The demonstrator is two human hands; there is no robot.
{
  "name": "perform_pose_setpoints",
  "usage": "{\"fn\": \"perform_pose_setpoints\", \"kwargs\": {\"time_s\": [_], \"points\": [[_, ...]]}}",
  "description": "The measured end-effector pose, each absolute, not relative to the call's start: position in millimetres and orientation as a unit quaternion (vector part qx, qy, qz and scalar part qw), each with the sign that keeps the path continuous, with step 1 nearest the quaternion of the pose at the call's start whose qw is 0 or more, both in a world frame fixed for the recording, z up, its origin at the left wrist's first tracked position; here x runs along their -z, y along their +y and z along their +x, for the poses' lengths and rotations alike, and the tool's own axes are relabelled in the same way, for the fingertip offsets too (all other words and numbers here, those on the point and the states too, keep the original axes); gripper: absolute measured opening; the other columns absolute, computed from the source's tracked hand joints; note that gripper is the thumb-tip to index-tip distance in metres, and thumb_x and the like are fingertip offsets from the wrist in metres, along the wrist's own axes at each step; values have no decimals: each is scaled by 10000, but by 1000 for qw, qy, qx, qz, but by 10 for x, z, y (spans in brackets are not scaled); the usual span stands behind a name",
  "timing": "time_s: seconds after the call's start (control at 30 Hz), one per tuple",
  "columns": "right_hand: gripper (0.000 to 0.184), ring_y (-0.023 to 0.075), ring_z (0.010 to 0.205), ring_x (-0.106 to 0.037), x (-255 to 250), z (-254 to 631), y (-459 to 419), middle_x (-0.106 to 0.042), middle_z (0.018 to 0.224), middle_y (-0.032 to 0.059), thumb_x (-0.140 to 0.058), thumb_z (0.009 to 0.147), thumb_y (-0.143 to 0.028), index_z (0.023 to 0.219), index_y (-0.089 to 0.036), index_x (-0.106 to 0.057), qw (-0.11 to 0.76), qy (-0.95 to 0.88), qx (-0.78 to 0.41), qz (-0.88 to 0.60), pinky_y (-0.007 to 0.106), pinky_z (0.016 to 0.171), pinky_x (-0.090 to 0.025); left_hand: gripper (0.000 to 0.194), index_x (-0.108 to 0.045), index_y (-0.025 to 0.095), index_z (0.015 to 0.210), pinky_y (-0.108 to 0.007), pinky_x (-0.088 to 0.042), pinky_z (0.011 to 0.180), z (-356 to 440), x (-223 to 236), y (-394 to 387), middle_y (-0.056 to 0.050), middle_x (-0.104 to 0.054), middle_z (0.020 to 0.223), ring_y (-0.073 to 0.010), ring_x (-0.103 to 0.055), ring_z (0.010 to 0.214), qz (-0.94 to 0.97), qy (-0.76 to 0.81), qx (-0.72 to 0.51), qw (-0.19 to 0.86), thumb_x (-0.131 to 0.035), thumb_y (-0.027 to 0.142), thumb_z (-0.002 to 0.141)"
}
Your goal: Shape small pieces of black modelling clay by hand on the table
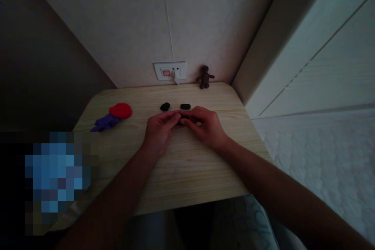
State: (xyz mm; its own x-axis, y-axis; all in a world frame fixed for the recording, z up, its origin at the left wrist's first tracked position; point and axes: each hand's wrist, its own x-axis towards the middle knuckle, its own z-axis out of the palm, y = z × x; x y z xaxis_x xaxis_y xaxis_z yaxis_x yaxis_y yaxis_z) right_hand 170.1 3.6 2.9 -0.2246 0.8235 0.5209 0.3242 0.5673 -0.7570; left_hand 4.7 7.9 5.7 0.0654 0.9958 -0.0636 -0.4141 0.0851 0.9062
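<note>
Over the middle of the wooden table, my left hand (160,129) and my right hand (206,125) meet with their fingertips pinched together. Between them is a small black piece of modelling clay (184,119), mostly hidden by the fingers and thumbs. Just beyond the hands lie two more black clay pieces: a lumpy one (165,106) on the left and a smooth oblong one (185,106) on the right. Neither hand touches these two.
A flat red clay disc (120,110) touches a purple clay lump (106,122) on the table's left. A small brown figure (205,77) stands upright by the back wall. Near it, a wall socket (170,71) holds a white plug. The table (187,179) has a rounded back edge.
</note>
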Motion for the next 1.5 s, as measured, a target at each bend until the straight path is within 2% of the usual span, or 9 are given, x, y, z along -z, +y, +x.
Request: {"fn": "perform_pose_setpoints", "kwargs": {"time_s": [0.13, 0.3, 0.43, 0.7, 0.9, 1.1, 1.27, 1.5], "points": [[331, 125, 692, -560, -25, 1695, 33, -627, 797, 3, -757, 892, -359, 1210, -268, -756, 488, -736, -279, -377, 261, 640, -488, 228, -818, 178, 824, -344, -584, 815, 34, -46, 78, -66, -787, 874, -181, -721, 820, 355, 393, -575, 623, -914, 265, 636], [260, 131, 713, -562, 12, 1684, 37, -601, 788, 1, -755, 891, -323, 1146, -278, -782, 509, -709, -313, -375, 273, 653, -485, 195, -820, 177, 817, -333, -596, 822, 32, -47, 65, -69, -795, 885, -181, -731, 835, 361, 373, -569, 638, -904, 254, 659], [298, 136, 731, -562, 36, 1700, 48, -595, 815, 6, -752, 882, -262, 1180, -280, -767, 525, -698, -318, -370, 272, 644, -482, 215, -825, 198, 880, -322, -598, 829, 54, -55, 62, -64, -808, 926, -170, -740, 819, 383, 363, -562, 637, -887, 230, 676], [250, 131, 723, -553, 28, 1703, 56, -573, 801, 2, -743, 896, -288, 1142, -251, -772, 512, -710, -317, -366, 264, 635, -474, 217, -821, 187, 867, -363, -598, 840, 40, -41, 78, -73, -807, 902, -191, -742, 794, 392, 372, -558, 630, -888, 238, 667], [397, 115, 692, -554, 37, 1700, 58, -604, 838, 3, -804, 851, -347, 1223, -231, -728, 513, -712, -315, -362, 255, 627, -492, 244, -811, 170, 845, -280, -592, 759, 45, -61, 73, -59, -799, 848, -155, -737, 766, 348, 368, -577, 641, -914, 205, 627], [301, 120, 684, -554, 25, 1730, 69, -603, 788, -2, -784, 872, -363, 1141, -230, -761, 504, -729, -287, -362, 269, 645, -486, 219, -809, 164, 814, -284, -595, 752, 45, -84, 68, -68, -799, 844, -171, -746, 775, 352, 361, -568, 650, -909, 200, 623], [303, 118, 675, -555, 11, 1750, 67, -601, 775, -9, -777, 879, -346, 1155, -225, -750, 497, -740, -273, -361, 265, 638, -475, 216, -822, 165, 861, -299, -592, 790, 52, -74, 75, -88, -807, 909, -188, -750, 837, 374, 371, -549, 650, -890, 236, 668], [274, 114, 669, -551, -26, 1761, 62, -602, 753, -12, -760, 896, -335, 1144, -217, -762, 482, -756, -252, -364, 256, 630, -463, 203, -821, 160, 820, -326, -589, 790, 46, -47, 96, -98, -804, 891, -198, -740, 816, 374, 375, -543, 652, -895, 240, 649]]}}
